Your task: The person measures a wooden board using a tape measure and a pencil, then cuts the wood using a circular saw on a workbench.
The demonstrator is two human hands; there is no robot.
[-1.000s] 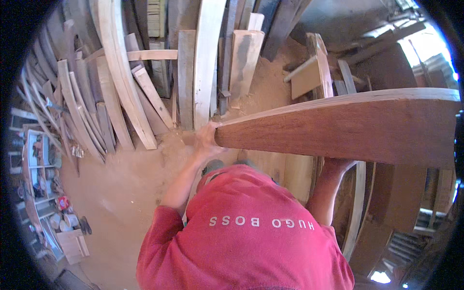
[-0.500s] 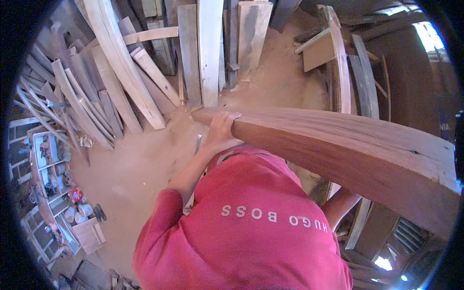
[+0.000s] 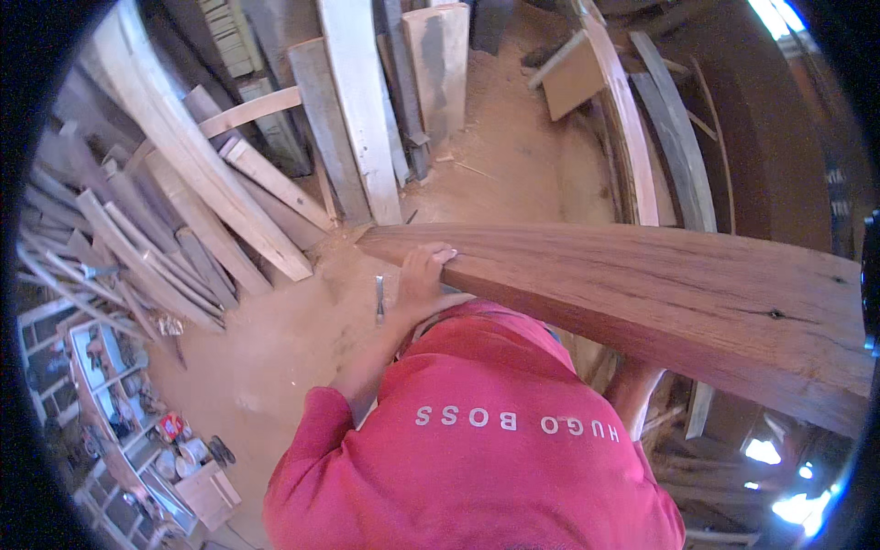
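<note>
A long, thick reddish-brown wooden beam (image 3: 632, 275) lies across in front of my body, from the middle of the view out to the right edge. Dark knots mark its broad top face. My left hand (image 3: 423, 278) is closed on the beam's near edge close to its left end, fingertips resting over the top. My right forearm (image 3: 632, 392) passes behind and under the beam further right. The beam hides my right hand, so its fingers do not show. A thin metal strip (image 3: 379, 298) shows just left of my left hand.
Several planks (image 3: 183, 137) lean together at the back left. A pale board (image 3: 438, 73) stands at the back. On the right, more timber (image 3: 632, 137) rests upright. A low shelf unit (image 3: 115, 403) with containers stands at lower left, on the dusty brown floor (image 3: 266, 367).
The whole view has turned and shifted slightly. More of the beam's top face shows, and its right part appears higher relative to my body. My left hand keeps its hold near the left end.
</note>
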